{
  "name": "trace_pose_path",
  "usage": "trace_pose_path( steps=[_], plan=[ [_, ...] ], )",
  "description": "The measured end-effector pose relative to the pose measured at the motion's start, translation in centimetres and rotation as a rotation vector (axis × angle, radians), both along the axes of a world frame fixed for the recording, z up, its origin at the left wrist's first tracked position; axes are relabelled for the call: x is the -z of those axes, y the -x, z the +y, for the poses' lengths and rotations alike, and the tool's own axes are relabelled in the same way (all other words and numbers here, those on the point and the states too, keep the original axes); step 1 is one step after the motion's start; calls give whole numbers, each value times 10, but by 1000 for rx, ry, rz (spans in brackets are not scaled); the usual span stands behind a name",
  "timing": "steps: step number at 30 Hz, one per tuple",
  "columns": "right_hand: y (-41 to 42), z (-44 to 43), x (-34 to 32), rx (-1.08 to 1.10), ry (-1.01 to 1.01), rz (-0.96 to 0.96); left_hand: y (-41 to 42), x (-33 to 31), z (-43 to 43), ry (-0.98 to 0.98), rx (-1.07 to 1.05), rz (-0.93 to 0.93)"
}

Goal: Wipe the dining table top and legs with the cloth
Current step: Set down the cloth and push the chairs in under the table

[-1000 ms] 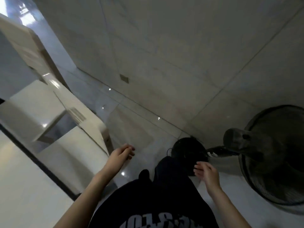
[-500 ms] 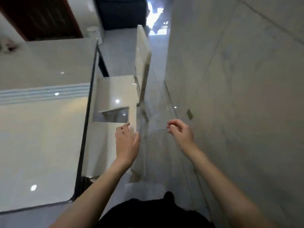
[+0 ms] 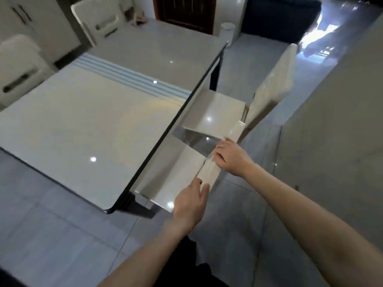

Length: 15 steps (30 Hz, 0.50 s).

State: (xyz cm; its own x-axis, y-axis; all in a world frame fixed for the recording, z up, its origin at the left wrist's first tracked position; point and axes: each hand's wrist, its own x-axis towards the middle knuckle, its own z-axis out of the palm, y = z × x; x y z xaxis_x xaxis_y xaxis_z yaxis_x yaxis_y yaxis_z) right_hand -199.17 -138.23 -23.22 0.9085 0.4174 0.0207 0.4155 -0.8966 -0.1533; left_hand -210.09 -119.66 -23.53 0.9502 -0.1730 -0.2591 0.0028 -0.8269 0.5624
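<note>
**While both hands grip a chair, no cloth is in hand**

Seen from above, the dining table [image 3: 83, 125] fills the view from 9 to 12 o'clock. It is a large slab with a glossy white top, a thin dark edge and blue stripes [image 3: 128, 77] across its far half. Ceiling lights mirror in it, so it is probably hard, smooth, slippery and too heavy to shift. A cloth should glide over it under a flat palm. One dark leg [image 3: 143, 210] shows beneath the near corner, close to centre. It would likely need the cloth wrapped round it and drawn downward.

Two cream chairs stand along the table's right side with their seats tucked under its edge. The near chair [image 3: 209, 172] is at centre and the far chair [image 3: 275, 79] at 1 o'clock. Two more chairs [image 3: 18, 65] stand beyond the table at 10 o'clock.

The left hand [image 3: 189, 204] clasps the nearer end of the near chair's back rail. The right hand [image 3: 230, 157] curls over its farther end. This chair looks stiff and moderately heavy, and the rail seems the sensible hold for pulling it clear of the legs.

Neither hand carries the cloth. A small pale crumpled shape [image 3: 137, 17] at 11 o'clock, on the table's far end, may be it, but it is too blurred to tell. It would be soft, light and easily bunched.
</note>
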Motion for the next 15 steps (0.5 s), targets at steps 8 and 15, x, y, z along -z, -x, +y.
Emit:
trace_pose_path(
  steps=[8,15],
  plan=[
    [-19,-8,34,-98,-138,-154,-4,5,2,26,-61,73],
    [-64,-30,24,-542,-115,-192,-6,0,2,4,-203,83]
  ],
)
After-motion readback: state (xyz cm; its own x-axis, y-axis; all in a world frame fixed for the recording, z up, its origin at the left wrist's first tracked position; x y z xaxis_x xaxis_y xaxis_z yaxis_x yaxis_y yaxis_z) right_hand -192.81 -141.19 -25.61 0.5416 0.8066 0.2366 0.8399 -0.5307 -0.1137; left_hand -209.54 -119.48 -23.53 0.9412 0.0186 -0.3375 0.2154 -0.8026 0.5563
